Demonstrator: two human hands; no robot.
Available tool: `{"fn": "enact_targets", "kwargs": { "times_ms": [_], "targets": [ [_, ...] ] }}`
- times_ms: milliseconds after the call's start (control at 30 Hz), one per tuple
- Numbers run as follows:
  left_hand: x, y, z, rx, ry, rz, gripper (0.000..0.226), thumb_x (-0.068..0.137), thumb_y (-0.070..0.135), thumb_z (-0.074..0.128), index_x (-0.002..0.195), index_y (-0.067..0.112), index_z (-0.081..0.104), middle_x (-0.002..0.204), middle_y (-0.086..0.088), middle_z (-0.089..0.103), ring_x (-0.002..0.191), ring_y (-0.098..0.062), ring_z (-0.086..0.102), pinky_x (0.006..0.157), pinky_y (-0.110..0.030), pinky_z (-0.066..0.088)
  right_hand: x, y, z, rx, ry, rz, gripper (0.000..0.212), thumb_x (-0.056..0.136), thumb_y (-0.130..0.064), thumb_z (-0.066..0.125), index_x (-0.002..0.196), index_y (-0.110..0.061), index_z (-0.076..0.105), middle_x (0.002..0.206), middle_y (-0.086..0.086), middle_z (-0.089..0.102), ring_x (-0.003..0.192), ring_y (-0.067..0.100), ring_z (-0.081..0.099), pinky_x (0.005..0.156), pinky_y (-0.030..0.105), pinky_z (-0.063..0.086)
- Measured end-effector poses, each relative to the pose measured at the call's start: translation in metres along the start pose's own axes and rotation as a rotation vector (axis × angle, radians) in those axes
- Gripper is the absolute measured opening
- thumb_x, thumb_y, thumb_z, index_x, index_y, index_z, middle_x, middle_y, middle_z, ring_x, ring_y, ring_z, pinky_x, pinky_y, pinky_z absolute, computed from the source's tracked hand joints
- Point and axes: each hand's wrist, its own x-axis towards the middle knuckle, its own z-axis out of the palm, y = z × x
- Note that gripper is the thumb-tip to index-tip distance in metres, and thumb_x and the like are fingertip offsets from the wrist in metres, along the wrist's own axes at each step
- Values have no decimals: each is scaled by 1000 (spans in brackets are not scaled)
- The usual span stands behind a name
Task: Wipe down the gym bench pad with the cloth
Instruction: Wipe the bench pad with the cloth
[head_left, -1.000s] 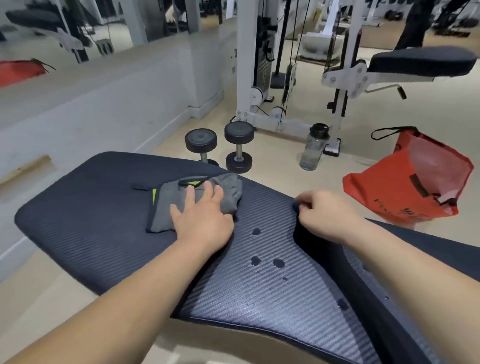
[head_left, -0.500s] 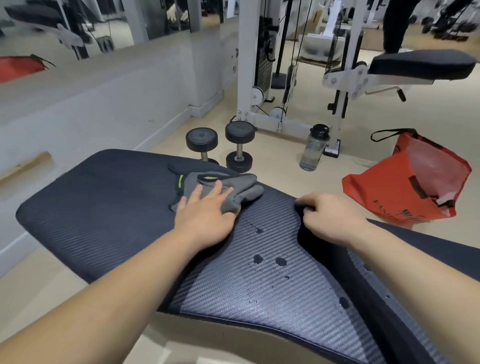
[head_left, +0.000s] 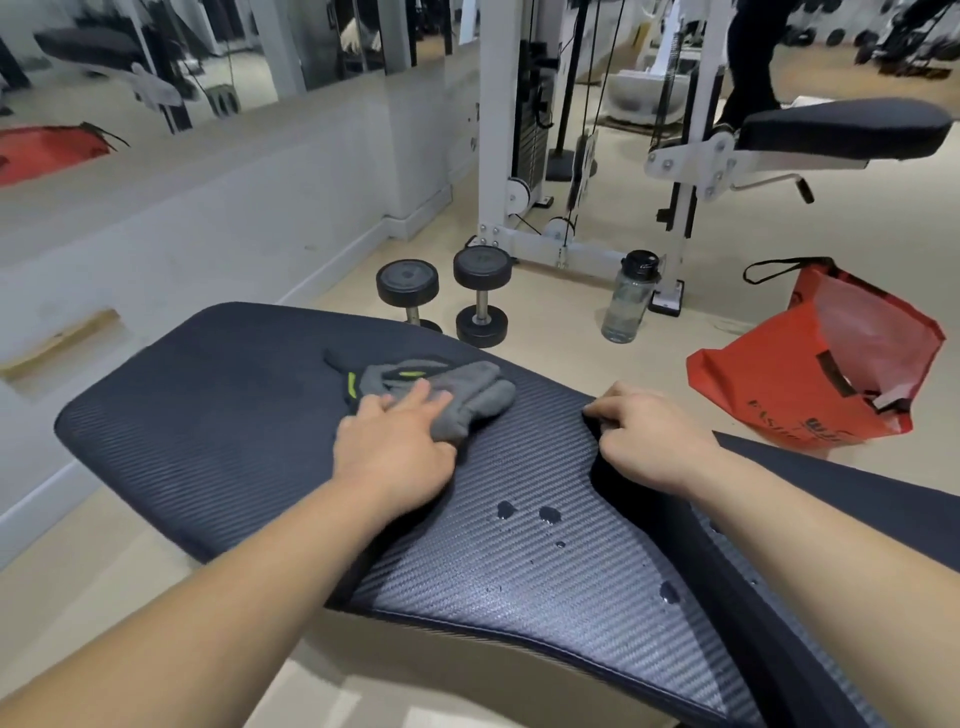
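Droplets (head_left: 549, 514): several beads of water on the near part of the bench pad (head_left: 218, 447).
Left hand (head_left: 395, 447): fingers spread, pressed flat on the grey cloth (head_left: 467, 395), mid-pad.
Right hand (head_left: 649, 441): fingers curled over the pad's far edge, gripping it.
Floor beyond: two dumbbells (head_left: 480, 296), a bottle (head_left: 628, 299), a red bag (head_left: 815, 364).

No legible text; bag (head_left: 810, 374) print unclear

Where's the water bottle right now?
The bottle stands on the floor beyond the bench pad, right of the two dumbbells and left of the red bag.
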Motion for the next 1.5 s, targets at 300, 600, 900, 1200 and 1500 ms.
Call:
{"fn": "enact_targets", "kwargs": {
  "times_ms": [300,600,900,1200,1500],
  "targets": [
    [-31,-38,-10,25,74,-34,54,88,37,48,141,47,49,149,14,36,127,-29,36,106,-42,43,-6,-8,6,-98,40,-30,41,102,-43,44,131,-23,66,136,-1,57,133,26,47,104,43,48],
    [-97,25,18,60,20,289,63,89,53,45,150,42,35,132,4,33,118,-24,37,94,-42,51,-10,-10,9,-86,109,-18,37,102,-35,42,125,-24,69,131,-2,60,129,25,50,96,39,50],
    [-72,12,6,189,87,-83,63,93,49,44,150,22,39,139,-12,33,121,-38,44,101,-47,44,-12,-5,8,-61,112,-38,38,102,-36,44,131,-30,67,135,-8,60,131,22,50,99,40,50],
    [-33,-10,-1,212,39,-1,59,97,44,42,152,26,32,132,-10,33,112,-36,49,92,-49,52,-8,-21,6,-65,155,-21,36,95,-32,46,119,-31,73,124,-9,64,122,25,56,92,38,52],
    [-43,46,8,133,-3,274,60,95,51,41,152,37,31,126,-3,34,114,-30,52,92,-46,53,-16,25,-17,-13,134,74,26,95,-32,57,112,-27,76,120,-2,67,113,26,64,94,42,56]
  ]
}}
